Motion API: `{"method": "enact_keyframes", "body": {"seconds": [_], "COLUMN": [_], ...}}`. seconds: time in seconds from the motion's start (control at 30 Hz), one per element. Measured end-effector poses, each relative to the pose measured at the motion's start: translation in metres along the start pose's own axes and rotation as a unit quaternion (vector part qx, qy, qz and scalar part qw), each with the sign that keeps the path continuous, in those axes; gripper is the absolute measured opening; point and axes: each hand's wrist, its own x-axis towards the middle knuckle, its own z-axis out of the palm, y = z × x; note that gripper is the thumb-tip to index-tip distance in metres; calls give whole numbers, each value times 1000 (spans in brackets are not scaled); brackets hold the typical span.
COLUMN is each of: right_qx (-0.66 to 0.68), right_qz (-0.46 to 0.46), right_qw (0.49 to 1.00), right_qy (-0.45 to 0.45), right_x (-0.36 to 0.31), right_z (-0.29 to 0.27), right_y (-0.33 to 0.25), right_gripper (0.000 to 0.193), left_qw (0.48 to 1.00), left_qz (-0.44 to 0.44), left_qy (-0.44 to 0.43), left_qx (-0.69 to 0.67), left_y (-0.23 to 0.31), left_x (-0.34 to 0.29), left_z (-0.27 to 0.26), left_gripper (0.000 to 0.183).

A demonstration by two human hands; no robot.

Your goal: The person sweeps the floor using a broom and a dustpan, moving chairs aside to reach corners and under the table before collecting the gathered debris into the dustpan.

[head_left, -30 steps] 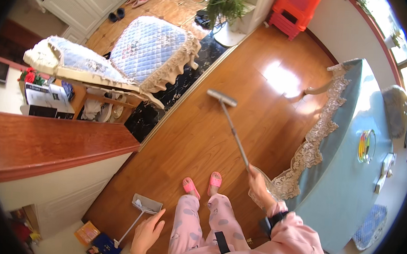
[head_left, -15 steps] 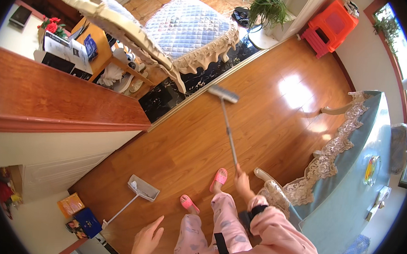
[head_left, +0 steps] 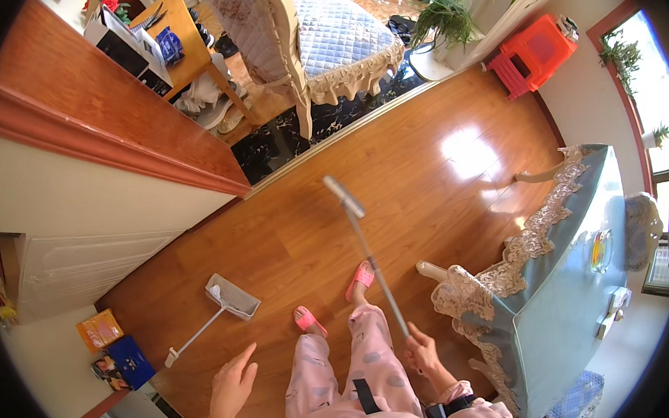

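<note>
My right hand [head_left: 423,351] is closed around the upper handle of a long grey broom [head_left: 370,259]. Its flat head [head_left: 344,196] is out over the wood floor, ahead of my feet in pink slippers [head_left: 311,320]. Whether the bristles touch the boards I cannot tell. My left hand [head_left: 234,379] hangs at the lower edge with fingers stretched and nothing in it. Beyond that hand, to the left, a grey long-handled dustpan [head_left: 233,297] rests on the floor, with something small and white inside.
A table with a blue cloth and lace edge [head_left: 566,300] stands on the right. Blue and orange boxes [head_left: 129,362] sit by the left wall. A quilted chair [head_left: 345,41] stands past the dark marble strip [head_left: 277,148]. Red plastic stools [head_left: 533,54] are at the far right.
The broom head has come nearer and a little left, and my right hand has drawn back toward my body with the handle. The dustpan stays on the floor; my view has shifted slightly.
</note>
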Motion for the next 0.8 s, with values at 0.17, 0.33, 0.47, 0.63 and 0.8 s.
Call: {"method": "enact_keyframes", "body": {"seconds": [0.17, 0.33, 0.47, 0.63, 0.8], "right_qx": [30, 78, 178, 36, -54], "right_qz": [-73, -154, -90, -76, -21], "right_qw": [988, 958, 957, 973, 989], "right_qy": [131, 228, 211, 213, 133], "right_x": [52, 219, 267, 172, 67], "right_z": [-30, -122, -91, 50, 153], "right_y": [-40, -88, -68, 41, 113], "right_gripper": [32, 40, 40, 32, 33], "left_qw": [998, 997, 992, 992, 993], "left_qz": [-12, -26, -56, -62, -44], "left_qy": [-11, -42, -13, -27, 16], "left_qx": [-55, -58, -115, -111, -107], "left_y": [-20, -50, -77, -95, -145], "left_x": [-42, -65, -86, -96, -95], "left_z": [-8, 6, 5, -7, 1], "left_gripper": [39, 40, 42, 43, 40]}}
